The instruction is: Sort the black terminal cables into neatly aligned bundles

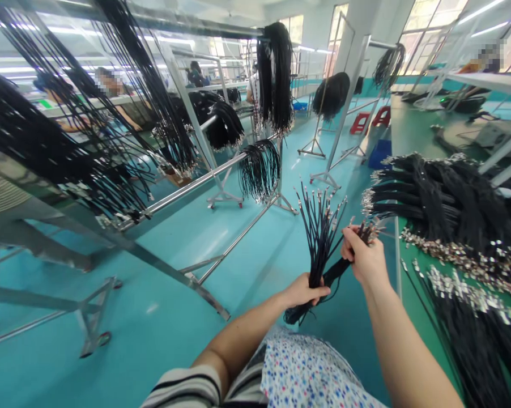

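A bundle of black cables (318,249) with metal-tipped ends is in front of me, bent back on itself low down. My left hand (305,290) is closed around its lower part, and the loose ends fan upward above the fist. My right hand (363,254) grips the other end of the bundle, where copper-coloured tips stick out past the fingers. Close to my right arm, more black cables (434,198) lie in piles on the green table (412,249). Some have silvery connectors (468,292) at their ends.
On the left stands a metal rack (187,184) hung with black cables (276,79). Another rack (344,107) stands farther back. Red stools (360,123) and a blue bin (380,153) are beside the table. Several people sit at benches in the background. The floor (153,340) is turquoise.
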{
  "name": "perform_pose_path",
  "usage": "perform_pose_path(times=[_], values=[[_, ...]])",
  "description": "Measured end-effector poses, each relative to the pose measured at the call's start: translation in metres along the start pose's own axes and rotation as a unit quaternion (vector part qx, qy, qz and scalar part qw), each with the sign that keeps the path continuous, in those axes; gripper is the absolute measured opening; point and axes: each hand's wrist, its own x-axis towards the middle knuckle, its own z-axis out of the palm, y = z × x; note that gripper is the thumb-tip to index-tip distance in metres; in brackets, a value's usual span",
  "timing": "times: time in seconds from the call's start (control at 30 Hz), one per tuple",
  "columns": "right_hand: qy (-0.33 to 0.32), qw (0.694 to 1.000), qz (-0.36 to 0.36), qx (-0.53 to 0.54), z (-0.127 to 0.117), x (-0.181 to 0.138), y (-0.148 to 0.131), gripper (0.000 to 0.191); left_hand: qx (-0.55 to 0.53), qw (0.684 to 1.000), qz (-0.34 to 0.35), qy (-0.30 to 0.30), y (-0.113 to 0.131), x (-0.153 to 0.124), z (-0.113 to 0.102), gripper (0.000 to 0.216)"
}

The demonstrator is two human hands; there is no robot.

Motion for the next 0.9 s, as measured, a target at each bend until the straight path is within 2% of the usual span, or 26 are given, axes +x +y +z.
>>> perform_pose_path(times=[0.13, 0.23, 0.33, 0.43, 0.5, 0.57, 0.63, 0.7, 0.73, 0.83, 0.9], values=[[-0.069, 0.994, 0.041, -0.067, -0.001, 0.003, 0.005, 0.034, 0.039, 0.999, 0.000, 0.018, -0.007, 0.003, 0.010, 0.038], [-0.056, 0.991, 0.063, -0.102, 0.000, 0.002, 0.015, 0.040, 0.060, 0.998, -0.006, 0.015, -0.008, 0.004, 0.012, 0.040], [-0.010, 0.981, 0.014, -0.194, -0.003, -0.001, 0.016, 0.038, 0.022, 1.000, -0.009, -0.004, -0.011, 0.003, 0.004, 0.046], [-0.007, 0.969, -0.041, -0.244, -0.009, -0.007, 0.010, 0.038, -0.105, 0.994, 0.018, -0.034, -0.016, 0.005, -0.006, 0.056], [-0.015, 0.980, -0.041, -0.193, -0.010, -0.014, 0.004, 0.035, -0.192, 0.979, 0.032, -0.051, -0.018, 0.007, -0.009, 0.062], [-0.041, 0.996, -0.001, -0.074, -0.009, -0.023, -0.003, 0.031, -0.241, 0.969, 0.021, -0.042, -0.018, 0.009, -0.009, 0.063], [-0.083, 0.994, 0.055, 0.052, -0.007, -0.031, -0.013, 0.032, -0.256, 0.967, 0.006, -0.007, -0.013, 0.012, -0.007, 0.059], [-0.110, 0.982, 0.091, 0.122, -0.008, -0.035, -0.023, 0.038, -0.266, 0.964, -0.003, 0.018, -0.007, 0.013, -0.005, 0.054], [-0.109, 0.980, 0.097, 0.135, -0.010, -0.034, -0.027, 0.038, -0.270, 0.962, -0.002, 0.027, -0.003, 0.013, -0.004, 0.053], [-0.083, 0.984, 0.105, 0.114, -0.022, -0.019, -0.030, 0.022, -0.233, 0.971, 0.019, 0.055, 0.005, 0.010, 0.000, 0.047], [-0.078, 0.986, 0.135, 0.058, -0.030, -0.004, -0.020, 0.040, -0.147, 0.987, 0.041, 0.043, 0.008, 0.004, 0.003, 0.047]])
